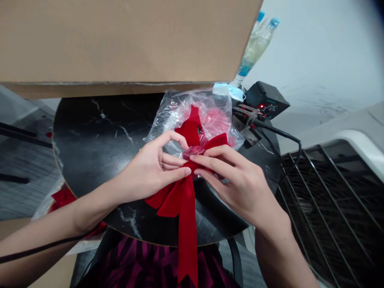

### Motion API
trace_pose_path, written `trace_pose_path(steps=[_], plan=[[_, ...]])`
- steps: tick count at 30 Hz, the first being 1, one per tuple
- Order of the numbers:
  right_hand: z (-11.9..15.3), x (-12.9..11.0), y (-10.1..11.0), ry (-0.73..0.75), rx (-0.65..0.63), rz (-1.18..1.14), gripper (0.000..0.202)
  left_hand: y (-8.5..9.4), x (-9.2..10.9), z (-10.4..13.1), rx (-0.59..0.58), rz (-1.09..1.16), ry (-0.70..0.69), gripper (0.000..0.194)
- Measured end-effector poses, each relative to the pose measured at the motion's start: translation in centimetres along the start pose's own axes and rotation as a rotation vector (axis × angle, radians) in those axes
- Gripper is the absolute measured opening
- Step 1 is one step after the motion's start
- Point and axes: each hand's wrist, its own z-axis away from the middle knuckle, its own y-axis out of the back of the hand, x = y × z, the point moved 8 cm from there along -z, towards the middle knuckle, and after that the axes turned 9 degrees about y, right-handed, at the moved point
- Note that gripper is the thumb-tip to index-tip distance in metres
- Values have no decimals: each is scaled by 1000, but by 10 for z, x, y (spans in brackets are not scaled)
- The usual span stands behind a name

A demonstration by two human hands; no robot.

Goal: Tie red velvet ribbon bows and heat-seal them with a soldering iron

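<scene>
A red ribbon bow [187, 200] hangs over the near part of the round black table, its long tail reaching past the edge. My left hand [151, 166] is closed on the bow from the left, its thumb by the centre. From the right, my right hand [234, 176] pinches at the bow's middle, where a bit of clear plastic shows between the fingers. Just beyond both hands lies a clear plastic bag [165, 116] with reddish contents, and another red ribbon piece [192, 126] rests on it.
The round black table [90, 140] has a large cardboard box [126, 44] behind it. At the back right are bottles [255, 48], a blue mask [231, 92] and a black control box [267, 100] with a cable. A wire rack [330, 200] stands right; more red ribbon [63, 198] lies lower left.
</scene>
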Motion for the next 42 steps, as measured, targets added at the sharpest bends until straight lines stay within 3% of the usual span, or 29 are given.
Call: trace_pose_path(steps=[5,8,18,23,29,32,35,39,42], plan=[[-6,4,-6,48,-96,30,26,-3,2,0,-55,10,1,40],[-4,0,-2,87,-76,85,27,1,5,1,-33,10,-31,33],[-10,-5,-7,158,-135,47,14,4,4,0,36,-59,-44,45],[-15,5,-11,36,-176,-123,8,-2,5,4,15,-137,-121,41],[-23,24,-9,-155,-222,-274,25,-6,13,10,15,-361,-215,20],[-25,30,-11,-198,-213,-371,32,-7,14,11,7,-367,-201,11],[-26,28,-14,-195,-217,-453,25,-8,14,9,-33,-361,-189,11],[-17,23,6,-207,-87,-457,16,-1,14,6,9,-347,-169,12],[11,54,36,-384,155,-465,22,5,13,5,58,-344,-159,10]])
